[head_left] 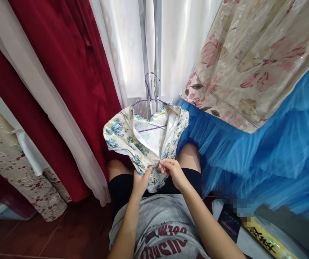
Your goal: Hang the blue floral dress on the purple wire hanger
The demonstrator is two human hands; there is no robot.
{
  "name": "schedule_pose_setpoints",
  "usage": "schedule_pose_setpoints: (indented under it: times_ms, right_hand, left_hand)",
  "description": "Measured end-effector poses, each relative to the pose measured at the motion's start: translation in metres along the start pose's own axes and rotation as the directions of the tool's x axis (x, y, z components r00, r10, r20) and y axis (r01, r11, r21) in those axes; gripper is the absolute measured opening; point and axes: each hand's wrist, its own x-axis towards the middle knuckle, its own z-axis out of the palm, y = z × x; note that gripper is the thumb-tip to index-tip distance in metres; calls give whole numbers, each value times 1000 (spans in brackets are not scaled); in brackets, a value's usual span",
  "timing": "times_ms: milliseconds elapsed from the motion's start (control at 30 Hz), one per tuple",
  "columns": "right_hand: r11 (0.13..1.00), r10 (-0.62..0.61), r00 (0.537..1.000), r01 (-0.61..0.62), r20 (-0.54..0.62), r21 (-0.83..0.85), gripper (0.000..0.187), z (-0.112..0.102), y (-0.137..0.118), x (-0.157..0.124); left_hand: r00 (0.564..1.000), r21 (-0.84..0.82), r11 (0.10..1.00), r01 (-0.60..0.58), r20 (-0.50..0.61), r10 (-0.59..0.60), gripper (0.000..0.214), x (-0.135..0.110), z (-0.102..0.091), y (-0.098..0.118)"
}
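A cream garment with blue flowers hangs on a purple wire hanger in front of my lap. My left hand grips the garment's lower front edge from below. My right hand pinches the same edge just to the right, fingers closed on the fabric. The two hands almost touch. The lower part of the garment is bunched between them over my knees.
A dark red curtain and white sheer curtain hang behind. Blue tulle and a floral cream cloth fill the right side. A dark box lies at the lower right. Red floor tiles are at the lower left.
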Motion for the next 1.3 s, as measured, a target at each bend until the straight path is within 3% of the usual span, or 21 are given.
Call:
schedule_pose_setpoints:
  times_ms: [67, 133, 200, 267, 300, 367, 433, 467, 533, 600, 767, 900, 1000, 1100, 1167, 1233, 1300]
  right_hand:
    - [986, 51, 997, -41, -61, 162, 32, -5, -3, 2]
    - [961, 71, 991, -39, -109, 275, 31, -11, -5, 2]
    - [961, 66, 986, -23, -150, 276, 32, -15, -6, 2]
    - [982, 54, 984, -22, -169, 188, 34, -13, -5, 1]
    - [990, 51, 986, -29, -161, 135, 34, -9, -4, 0]
    - [998, 46, 993, -42, -107, 40, 35, 2, 0, -1]
    - [999, 38, 999, -39, -28, -28, 35, 12, 4, -3]
    - [998, 35, 999, -34, 7, -51, 36, 16, 6, -4]
    - [996, 31, 998, -27, 48, -80, 37, 20, 4, -4]
    - [996, 31, 999, -27, 39, -86, 37, 19, -5, 0]
    - [995, -87, 995, 89, -58, 33, 31, 27, -68, 42]
    - [979, -137, 990, 141, -37, 145, 20, 46, -142, 89]
    - [969, -153, 986, 163, -67, 183, 15, 54, -177, 107]
    - [971, -189, 980, 197, -65, 134, 17, 55, -180, 105]
    - [969, -237, 970, 240, -62, 52, 19, 53, -169, 99]
    - [960, -281, 958, 279, -50, -34, 21, 52, -157, 92]
    - [945, -318, 948, 314, -30, -96, 22, 51, -149, 87]
  left_hand:
    - [992, 32, 999, -30, -119, 34, 29, 18, -21, -9]
    - [951, 37, 996, -87, -295, 94, 29, 33, -41, -17]
    - [849, 92, 977, -190, -485, 211, 36, 38, -52, -20]
    - [746, 202, 931, -303, -557, 364, 35, 30, -49, -17]
    - [734, 259, 896, -362, -513, 445, 29, 23, -41, -15]
    - [800, 314, 835, -453, -269, 535, 19, 6, -19, -8]
    - [864, 284, 828, -484, 2, 504, 26, -8, 6, -4]
    - [877, 264, 838, -477, 84, 473, 30, -11, 16, -3]
    - [891, 240, 858, -455, 129, 436, 22, -12, 28, -1]
    - [887, 248, 852, -460, 174, 428, 3, -6, 28, 0]
    - [841, 247, 864, -440, 452, 299, 13, 15, 1, 12]
    - [800, 309, 826, -472, 544, 254, 16, 29, -15, 17]
    - [778, 355, 785, -507, 580, 240, 16, 42, -19, 9]
    - [779, 420, 742, -522, 589, 215, 14, 56, -19, 3]
    - [770, 429, 709, -560, 586, 253, 7, 64, -16, 12]
    - [757, 381, 689, -616, 527, 386, 11, 70, -10, 36]
    - [728, 319, 659, -682, 388, 565, 17, 78, -1, 75]
